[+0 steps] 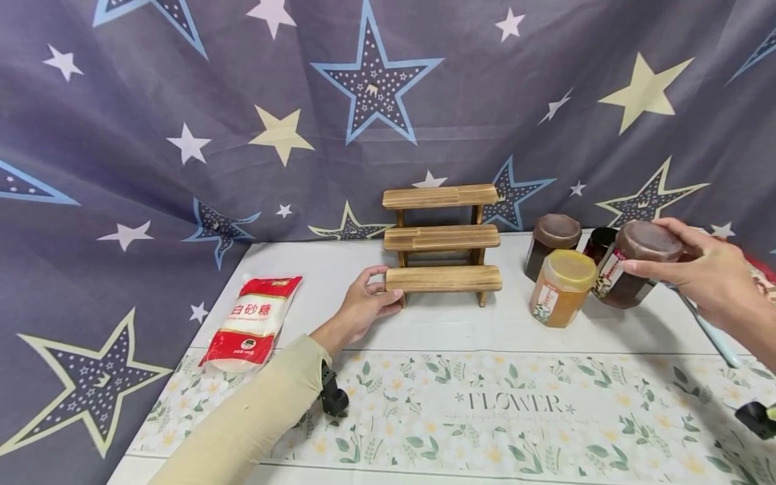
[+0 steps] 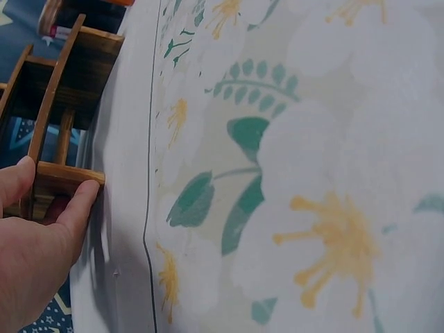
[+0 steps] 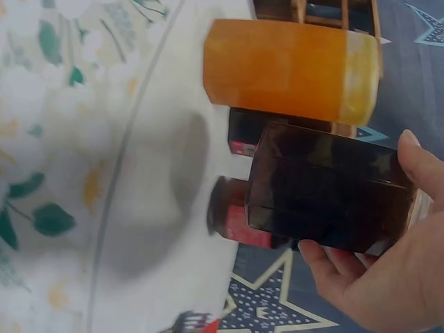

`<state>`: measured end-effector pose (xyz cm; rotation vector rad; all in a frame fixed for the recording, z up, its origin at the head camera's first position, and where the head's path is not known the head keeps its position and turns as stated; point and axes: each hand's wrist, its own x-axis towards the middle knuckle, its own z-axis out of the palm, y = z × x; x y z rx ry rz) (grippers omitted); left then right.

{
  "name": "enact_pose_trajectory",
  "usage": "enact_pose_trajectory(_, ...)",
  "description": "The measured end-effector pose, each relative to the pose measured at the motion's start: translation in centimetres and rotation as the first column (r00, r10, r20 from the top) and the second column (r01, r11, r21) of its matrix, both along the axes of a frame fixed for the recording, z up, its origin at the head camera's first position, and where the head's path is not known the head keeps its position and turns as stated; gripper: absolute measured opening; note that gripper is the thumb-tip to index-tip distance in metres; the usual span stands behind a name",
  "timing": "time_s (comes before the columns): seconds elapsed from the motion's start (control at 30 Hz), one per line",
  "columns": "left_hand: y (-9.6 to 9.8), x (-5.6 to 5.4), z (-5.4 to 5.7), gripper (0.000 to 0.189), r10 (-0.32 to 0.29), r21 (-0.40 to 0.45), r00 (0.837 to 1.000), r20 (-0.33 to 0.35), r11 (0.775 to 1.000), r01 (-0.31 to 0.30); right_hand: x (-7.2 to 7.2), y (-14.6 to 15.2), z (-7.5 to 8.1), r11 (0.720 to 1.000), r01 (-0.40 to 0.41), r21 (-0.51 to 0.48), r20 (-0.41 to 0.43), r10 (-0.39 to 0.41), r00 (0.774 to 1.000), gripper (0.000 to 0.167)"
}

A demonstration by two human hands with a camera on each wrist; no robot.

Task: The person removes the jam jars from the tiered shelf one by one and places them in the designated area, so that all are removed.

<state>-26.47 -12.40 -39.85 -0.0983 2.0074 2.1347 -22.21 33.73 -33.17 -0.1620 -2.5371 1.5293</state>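
My left hand (image 1: 364, 303) grips the left end of the lowest step of a three-tier wooden shelf (image 1: 442, 277). In the left wrist view, thumb and fingers close around that shelf end (image 2: 69, 175). On the right, my right hand (image 1: 718, 269) holds a dark brown jar (image 1: 630, 276) around its lid end, tilted and raised, with a shadow on the cloth below. Beside it stands an amber jar with a yellow lid (image 1: 564, 289). Another dark jar (image 1: 552, 242) is behind that one, and a smaller black-lidded jar (image 1: 599, 241) is partly hidden by the held jar.
A red and white bag of sugar (image 1: 254, 320) lies at the table's left. To the right is a utensil with a pale blue handle (image 1: 712, 333), near a red item (image 1: 760, 269) at the edge. A star-patterned curtain (image 1: 242, 101) hangs right behind the table.
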Motion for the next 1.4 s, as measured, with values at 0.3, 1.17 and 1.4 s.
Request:
enact_pose_trajectory(0.3,-0.1,0.0,0.1,0.059,-0.01,-0.007,1.0,0.008,1.0,0.01,0.4,-0.2,-1.6,1.0,-0.009,-0.018,0.042,0.01,0.999,0.085)
enact_pose_trajectory(1.17,-0.6,0.4,0.4,0.058,-0.011,-0.004,1.0,0.004,1.0,0.011,1.0,-1.6,-3.6,1.0,-0.016,0.026,0.051,0.015,0.999,0.096)
enact_pose_trajectory(1.4,-0.8,0.3,0.5,0.057,0.002,-0.001,1.0,0.008,1.0,-0.002,1.1,-2.1,-3.4,0.974,-0.033,0.222,-0.021,0.038,0.999,0.093)
